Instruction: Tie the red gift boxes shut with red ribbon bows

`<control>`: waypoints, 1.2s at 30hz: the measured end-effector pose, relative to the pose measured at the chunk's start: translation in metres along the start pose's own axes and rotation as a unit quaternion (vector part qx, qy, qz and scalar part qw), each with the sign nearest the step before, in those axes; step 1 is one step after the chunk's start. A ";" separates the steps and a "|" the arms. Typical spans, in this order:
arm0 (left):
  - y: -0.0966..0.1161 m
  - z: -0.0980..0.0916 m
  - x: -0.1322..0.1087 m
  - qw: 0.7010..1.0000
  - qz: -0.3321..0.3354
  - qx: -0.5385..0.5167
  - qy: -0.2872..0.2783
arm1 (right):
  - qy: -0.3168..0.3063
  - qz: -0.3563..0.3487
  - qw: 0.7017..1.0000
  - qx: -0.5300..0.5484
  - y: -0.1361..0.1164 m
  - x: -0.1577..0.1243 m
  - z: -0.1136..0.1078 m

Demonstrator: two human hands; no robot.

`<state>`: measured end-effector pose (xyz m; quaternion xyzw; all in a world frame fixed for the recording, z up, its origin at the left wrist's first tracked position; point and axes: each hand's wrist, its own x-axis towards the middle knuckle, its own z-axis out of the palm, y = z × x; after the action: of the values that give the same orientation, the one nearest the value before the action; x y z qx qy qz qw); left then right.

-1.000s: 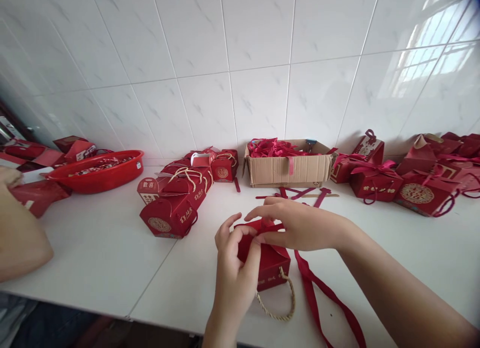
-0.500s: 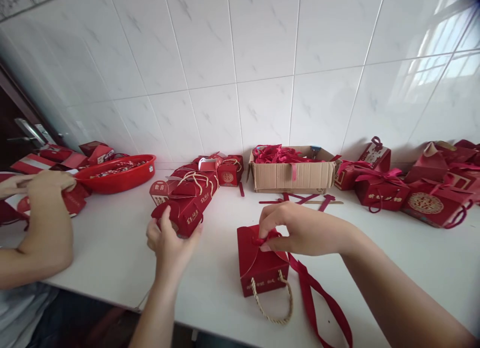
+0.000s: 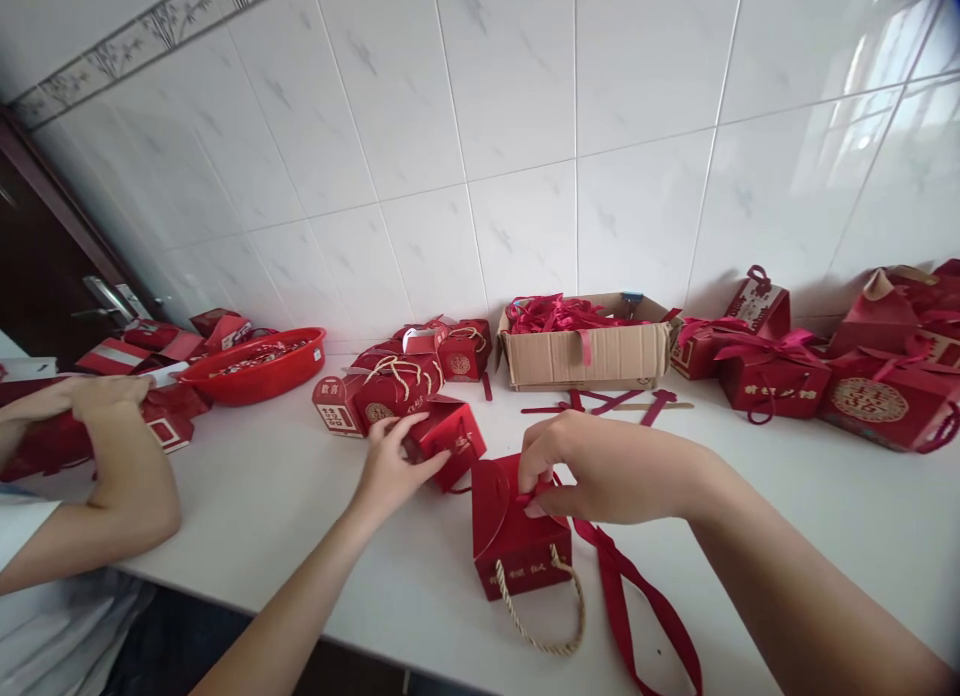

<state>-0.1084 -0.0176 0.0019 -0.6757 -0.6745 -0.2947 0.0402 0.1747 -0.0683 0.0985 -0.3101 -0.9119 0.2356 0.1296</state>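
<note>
A small red gift box with a beige rope handle stands on the white counter in front of me. My right hand pinches a red ribbon at the top of this box; the ribbon trails down to the counter's front edge. My left hand grips a second red gift box lying tilted just left of the first one. Both hands are closed on what they hold.
A pile of red gift boxes lies behind my left hand. A cardboard box of red ribbons stands at the wall, with more red boxes to its right. A red basin sits at left. Another person's hands hold a red box there.
My left hand left the box in front of me, reached to the pile at left, took a second red box and drew it right beside the first. My right hand stayed on the ribbon.
</note>
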 end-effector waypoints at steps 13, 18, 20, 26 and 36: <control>0.020 0.073 0.121 0.990 0.012 0.138 0.015 | -0.014 0.042 0.999 -0.008 -0.005 0.001 0.000; -0.010 0.024 0.118 0.986 -0.019 0.163 0.037 | -0.012 0.048 0.999 -0.015 -0.004 0.000 0.000; -0.031 0.009 0.114 0.984 -0.068 0.166 -0.011 | -0.013 0.052 0.998 -0.017 -0.003 -0.001 0.000; -0.063 -0.001 0.100 0.985 -0.042 0.145 -0.082 | -0.020 0.054 0.998 -0.019 -0.004 -0.001 0.002; -0.002 0.029 0.079 0.993 0.011 0.110 -0.029 | -0.035 0.056 0.997 -0.035 -0.008 0.000 0.003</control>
<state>-0.1065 0.0663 0.0131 -0.6826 -0.6964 -0.1986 0.0981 0.1696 -0.0750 0.1003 -0.3568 -0.9048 0.2210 0.0727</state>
